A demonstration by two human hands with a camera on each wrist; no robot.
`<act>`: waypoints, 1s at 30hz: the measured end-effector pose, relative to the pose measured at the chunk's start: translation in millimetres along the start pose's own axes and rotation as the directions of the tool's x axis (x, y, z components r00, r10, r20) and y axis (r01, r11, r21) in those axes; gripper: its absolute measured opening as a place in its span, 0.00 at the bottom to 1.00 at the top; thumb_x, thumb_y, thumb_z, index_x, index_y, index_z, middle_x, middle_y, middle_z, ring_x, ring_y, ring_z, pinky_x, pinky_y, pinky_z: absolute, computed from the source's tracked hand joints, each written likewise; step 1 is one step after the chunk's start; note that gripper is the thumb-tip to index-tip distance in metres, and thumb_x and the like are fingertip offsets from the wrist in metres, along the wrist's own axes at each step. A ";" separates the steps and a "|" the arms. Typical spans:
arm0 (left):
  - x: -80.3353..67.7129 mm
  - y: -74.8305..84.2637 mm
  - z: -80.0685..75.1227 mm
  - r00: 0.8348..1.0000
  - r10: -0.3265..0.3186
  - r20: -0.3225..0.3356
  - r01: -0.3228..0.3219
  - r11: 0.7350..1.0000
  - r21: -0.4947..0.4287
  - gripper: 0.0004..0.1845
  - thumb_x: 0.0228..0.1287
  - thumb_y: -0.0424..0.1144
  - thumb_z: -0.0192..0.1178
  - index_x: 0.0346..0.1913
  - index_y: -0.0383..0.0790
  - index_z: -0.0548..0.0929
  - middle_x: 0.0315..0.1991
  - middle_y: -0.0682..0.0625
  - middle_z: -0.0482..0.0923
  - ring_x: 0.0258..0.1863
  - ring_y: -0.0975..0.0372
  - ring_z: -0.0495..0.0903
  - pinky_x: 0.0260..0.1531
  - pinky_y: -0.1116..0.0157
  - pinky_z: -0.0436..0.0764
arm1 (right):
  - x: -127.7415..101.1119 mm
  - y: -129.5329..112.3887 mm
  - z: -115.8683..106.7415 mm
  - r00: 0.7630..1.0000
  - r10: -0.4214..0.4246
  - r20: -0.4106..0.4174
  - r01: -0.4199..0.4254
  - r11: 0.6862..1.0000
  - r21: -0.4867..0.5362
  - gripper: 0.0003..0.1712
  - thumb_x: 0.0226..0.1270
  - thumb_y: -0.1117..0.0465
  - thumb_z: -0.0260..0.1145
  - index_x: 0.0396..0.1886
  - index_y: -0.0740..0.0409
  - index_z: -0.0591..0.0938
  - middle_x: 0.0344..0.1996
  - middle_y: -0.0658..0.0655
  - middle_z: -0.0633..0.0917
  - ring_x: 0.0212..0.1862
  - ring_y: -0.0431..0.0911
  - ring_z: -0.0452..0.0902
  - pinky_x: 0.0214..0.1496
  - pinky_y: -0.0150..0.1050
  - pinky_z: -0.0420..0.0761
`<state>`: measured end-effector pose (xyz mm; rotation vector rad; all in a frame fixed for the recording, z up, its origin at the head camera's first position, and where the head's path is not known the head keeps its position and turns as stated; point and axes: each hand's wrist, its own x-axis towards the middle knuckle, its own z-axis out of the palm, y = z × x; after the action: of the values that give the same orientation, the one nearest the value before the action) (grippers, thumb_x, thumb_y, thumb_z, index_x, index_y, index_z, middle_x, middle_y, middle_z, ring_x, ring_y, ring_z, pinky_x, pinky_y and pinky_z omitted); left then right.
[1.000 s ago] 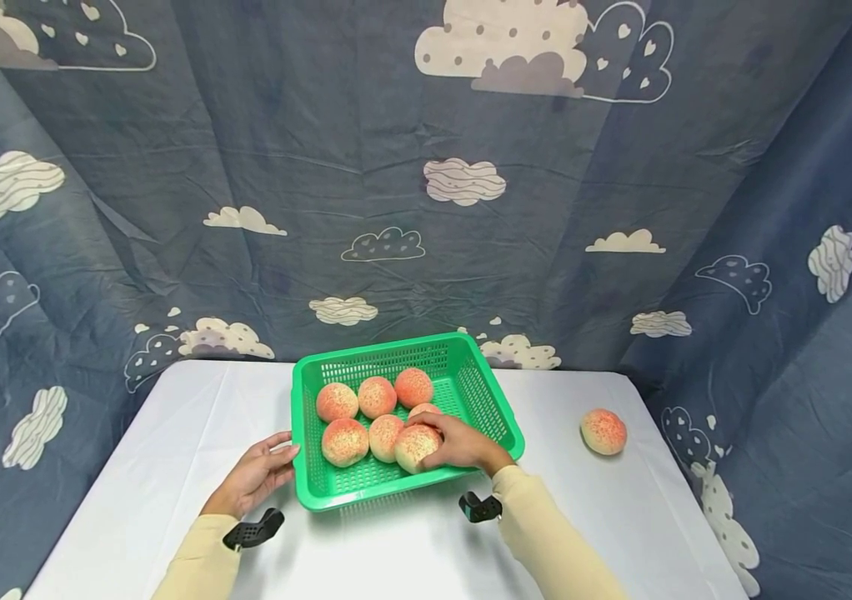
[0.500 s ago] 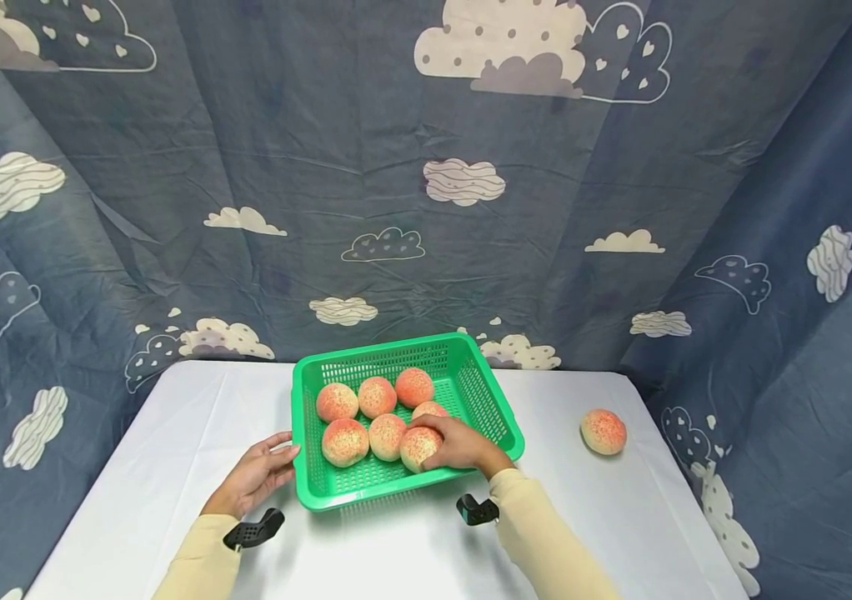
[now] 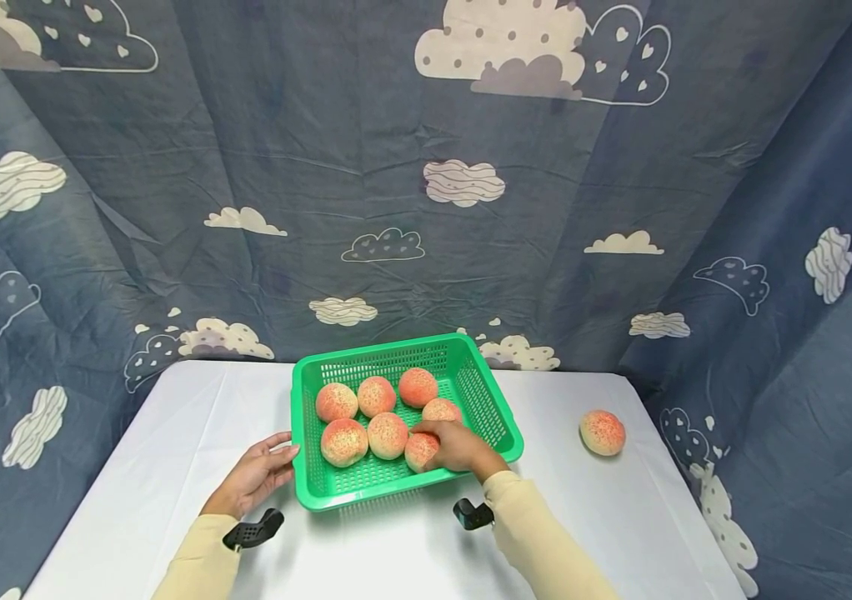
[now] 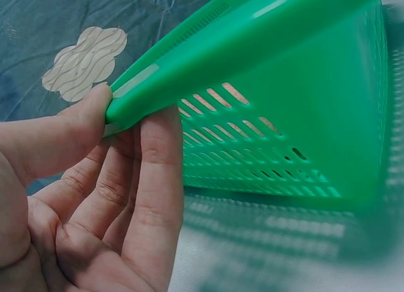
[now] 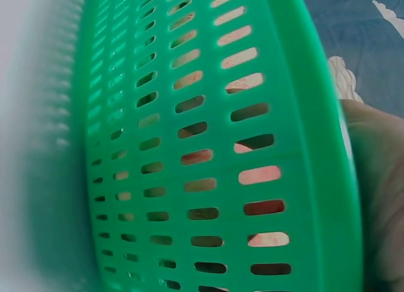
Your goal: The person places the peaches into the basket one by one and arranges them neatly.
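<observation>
A green plastic basket [image 3: 312,492] with slotted walls stands on the table, holding several peaches in two rough rows. My left hand [image 3: 259,477] pinches its left rim: in the left wrist view the thumb [image 4: 96,112] lies against the rim and the fingers [image 4: 158,178] are under it. Inside the basket, near its front wall, my right hand [image 3: 458,447] grips a peach [image 3: 420,452] from above. Another peach [image 3: 442,411] lies just behind that hand. In the right wrist view the basket's slotted wall hides most of the right hand [image 5: 382,178].
One more peach [image 3: 603,432] lies on the white table [image 3: 561,483] to the right of the basket. A dark blue curtain [image 3: 396,275] with cloud prints hangs behind the table and along its sides.
My right hand has shifted slightly right and turned the peach, so more of its red side shows. The peaches behind it have moved a little right. The left hand stays put.
</observation>
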<state>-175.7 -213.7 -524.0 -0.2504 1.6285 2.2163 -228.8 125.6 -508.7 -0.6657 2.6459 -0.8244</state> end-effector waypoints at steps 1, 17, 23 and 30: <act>0.0 -0.1 0.1 1.000 0.000 0.001 0.000 1.000 -0.004 0.26 0.70 0.32 0.55 0.65 0.28 0.61 0.39 0.52 0.83 0.38 0.64 0.83 0.39 0.67 0.83 | -0.2 -0.4 0.2 1.000 0.011 0.002 -0.011 1.000 -0.009 0.35 0.45 0.64 0.78 0.58 0.55 0.79 0.54 0.56 0.81 0.59 0.56 0.73 0.59 0.55 0.73; 0.8 -0.4 -1.0 1.000 0.005 0.004 -0.005 1.000 0.009 0.28 0.71 0.32 0.55 0.67 0.27 0.58 0.39 0.53 0.83 0.38 0.65 0.83 0.40 0.67 0.83 | -12.0 5.2 -14.7 0.997 -0.013 -0.077 0.025 0.988 0.151 0.32 0.53 0.62 0.76 0.58 0.63 0.77 0.54 0.63 0.80 0.53 0.58 0.78 0.52 0.54 0.78; 1.6 0.9 -2.7 1.000 0.008 0.022 -0.008 1.000 -0.005 0.23 0.71 0.31 0.54 0.64 0.28 0.61 0.40 0.52 0.83 0.39 0.64 0.83 0.41 0.67 0.83 | -25.6 23.1 -38.0 0.992 -0.063 -0.105 0.089 0.962 0.258 0.26 0.60 0.63 0.71 0.58 0.65 0.76 0.54 0.65 0.79 0.49 0.62 0.78 0.48 0.50 0.81; 1.7 1.5 -1.6 1.000 -0.008 0.019 0.009 1.000 -0.022 0.23 0.70 0.31 0.55 0.63 0.29 0.62 0.39 0.52 0.83 0.39 0.64 0.83 0.42 0.66 0.83 | -46.8 43.5 -62.4 0.986 -0.015 -0.167 0.075 0.929 0.362 0.27 0.63 0.60 0.69 0.60 0.64 0.75 0.55 0.68 0.78 0.51 0.62 0.78 0.48 0.46 0.82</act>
<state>-177.9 -215.3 -523.8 -0.2408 1.5908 2.2248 -228.7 209.8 -478.6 -0.5809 2.5119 -1.3974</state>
